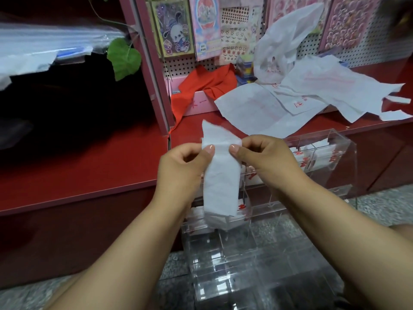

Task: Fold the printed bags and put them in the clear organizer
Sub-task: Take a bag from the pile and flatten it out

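In the head view, the left hand (185,162) and right hand (263,155) each pinch the upper edge of a folded bag (220,175), thumbs on its near face, so the white strip hangs down between them. Just below and beyond the hands stands the clear organizer (245,253), with folded bags (317,156) in its far compartments. Further beyond the hands, loose bags (297,92) lie spread on the red counter (89,166), a red cloth (207,85) to their left.
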Demonstrator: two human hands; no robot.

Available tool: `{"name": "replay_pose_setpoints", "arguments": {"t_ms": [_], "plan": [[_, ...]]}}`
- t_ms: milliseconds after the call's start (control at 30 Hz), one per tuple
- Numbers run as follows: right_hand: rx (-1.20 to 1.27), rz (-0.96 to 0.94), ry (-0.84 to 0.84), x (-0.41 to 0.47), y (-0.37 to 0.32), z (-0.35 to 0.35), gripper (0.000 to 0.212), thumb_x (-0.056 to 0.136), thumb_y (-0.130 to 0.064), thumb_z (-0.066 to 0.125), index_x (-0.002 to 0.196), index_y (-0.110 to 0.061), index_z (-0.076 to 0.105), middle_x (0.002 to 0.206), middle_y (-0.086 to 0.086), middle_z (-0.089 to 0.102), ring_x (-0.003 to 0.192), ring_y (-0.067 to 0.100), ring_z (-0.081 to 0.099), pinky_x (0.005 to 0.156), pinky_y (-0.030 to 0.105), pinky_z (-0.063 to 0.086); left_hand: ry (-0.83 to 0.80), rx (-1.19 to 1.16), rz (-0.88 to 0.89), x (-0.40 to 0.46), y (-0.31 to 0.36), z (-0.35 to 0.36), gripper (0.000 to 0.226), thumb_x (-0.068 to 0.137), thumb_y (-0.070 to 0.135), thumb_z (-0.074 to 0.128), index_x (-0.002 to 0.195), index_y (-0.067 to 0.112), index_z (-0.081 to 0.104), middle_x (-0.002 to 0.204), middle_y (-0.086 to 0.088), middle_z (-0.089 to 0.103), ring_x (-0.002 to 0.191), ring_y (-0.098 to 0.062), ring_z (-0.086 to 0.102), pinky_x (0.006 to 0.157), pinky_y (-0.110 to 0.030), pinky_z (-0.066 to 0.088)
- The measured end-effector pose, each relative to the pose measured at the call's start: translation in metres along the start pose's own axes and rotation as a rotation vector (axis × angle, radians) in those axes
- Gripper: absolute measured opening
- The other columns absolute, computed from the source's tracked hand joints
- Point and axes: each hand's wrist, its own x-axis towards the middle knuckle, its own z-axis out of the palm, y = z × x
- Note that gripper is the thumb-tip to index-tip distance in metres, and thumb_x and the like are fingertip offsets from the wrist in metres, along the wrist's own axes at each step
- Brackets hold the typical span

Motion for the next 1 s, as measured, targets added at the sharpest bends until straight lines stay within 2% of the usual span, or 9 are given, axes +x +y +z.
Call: {"name": "replay_pose_setpoints", "arguments": {"t_ms": [67,167,333,500,600,767,833,933,1000], "plan": [[0.010,-0.031,0.007,-0.001,-0.006,-0.001,0.020,0.085,-0.016,0.070,0.072,-0.002,0.066,0.069,0.009,0.061,0.064,0.012,0.051,0.065,0.026,0.043,0.070,0.082,0.133,0.001,0.001,-0.003,0.013,0.086,0.021,0.073,0.073,0.022,0.073,0.103,0.004,0.067,0.092,-0.001,0.063,0.079,-0.017,0.049],[0.037,-0.051,-0.015,-0.001,-0.014,-0.005,0.021,0.086,-0.013,0.068,0.068,-0.004,0.064,0.062,0.001,0.057,0.058,0.007,0.048,0.060,0.018,0.041,0.043,0.118,0.234,0.003,0.006,-0.007,0.009,0.080,0.033,0.072,0.072,0.030,0.076,0.115,0.023,0.064,0.121,-0.004,0.055,0.100,-0.029,0.044],[0.109,-0.059,0.028,-0.003,-0.016,-0.008,0.017,0.088,-0.011,0.066,0.072,-0.006,0.065,0.068,0.007,0.058,0.058,0.008,0.050,0.058,0.016,0.044,-0.035,-0.053,0.178,-0.002,0.010,-0.001,0.015,0.091,0.010,0.065,0.085,0.018,0.076,0.081,0.005,0.076,0.078,-0.010,0.071,0.074,-0.029,0.056],[0.112,0.052,-0.066,-0.001,0.001,-0.008,0.012,0.080,-0.012,0.074,0.089,-0.005,0.070,0.091,0.011,0.072,0.080,0.015,0.064,0.076,0.029,0.053,-0.118,-0.196,0.013,-0.003,0.009,0.004,0.020,0.096,0.006,0.055,0.107,0.006,0.072,0.099,-0.011,0.075,0.092,-0.025,0.072,0.080,-0.035,0.059],[0.113,0.124,-0.127,0.000,0.007,-0.008,0.022,0.078,-0.009,0.074,0.097,0.000,0.070,0.094,0.009,0.074,0.077,0.014,0.068,0.066,0.024,0.055,-0.142,-0.274,-0.065,-0.004,0.012,0.004,0.021,0.098,0.008,0.051,0.104,0.008,0.072,0.095,-0.009,0.076,0.086,-0.024,0.070,0.077,-0.035,0.056],[0.228,0.157,-0.171,0.003,0.003,-0.012,0.026,0.063,-0.019,0.074,0.083,-0.004,0.068,0.086,0.006,0.072,0.079,0.018,0.065,0.075,0.028,0.054,-0.119,-0.470,-0.210,-0.002,0.019,0.001,0.019,0.094,0.009,0.055,0.105,0.002,0.069,0.105,-0.015,0.069,0.098,-0.030,0.058,0.097,-0.047,0.051],[0.278,0.144,-0.201,0.004,-0.001,-0.013,0.028,0.062,-0.020,0.072,0.082,-0.002,0.066,0.087,0.008,0.070,0.080,0.019,0.064,0.076,0.029,0.053,-0.145,-0.572,-0.224,0.000,0.021,-0.001,0.035,0.086,0.015,0.062,0.114,-0.005,0.063,0.117,-0.023,0.062,0.108,-0.036,0.051,0.102,-0.053,0.045],[0.292,0.142,-0.207,0.005,-0.005,-0.014,0.032,0.061,-0.020,0.073,0.084,0.001,0.065,0.088,0.010,0.070,0.080,0.021,0.065,0.078,0.031,0.055,-0.165,-0.678,-0.240,0.002,0.022,-0.002,0.058,0.077,0.022,0.064,0.126,-0.007,0.056,0.130,-0.027,0.057,0.129,-0.043,0.047,0.097,-0.050,0.051],[0.298,0.164,-0.190,0.004,-0.005,-0.011,0.026,0.062,-0.019,0.074,0.078,-0.001,0.064,0.083,0.011,0.070,0.076,0.021,0.065,0.072,0.031,0.056,-0.161,-0.715,-0.259,0.003,0.020,0.000,0.047,0.079,0.018,0.063,0.119,-0.006,0.060,0.117,-0.022,0.067,0.123,-0.040,0.055,0.087,-0.046,0.057]]}}
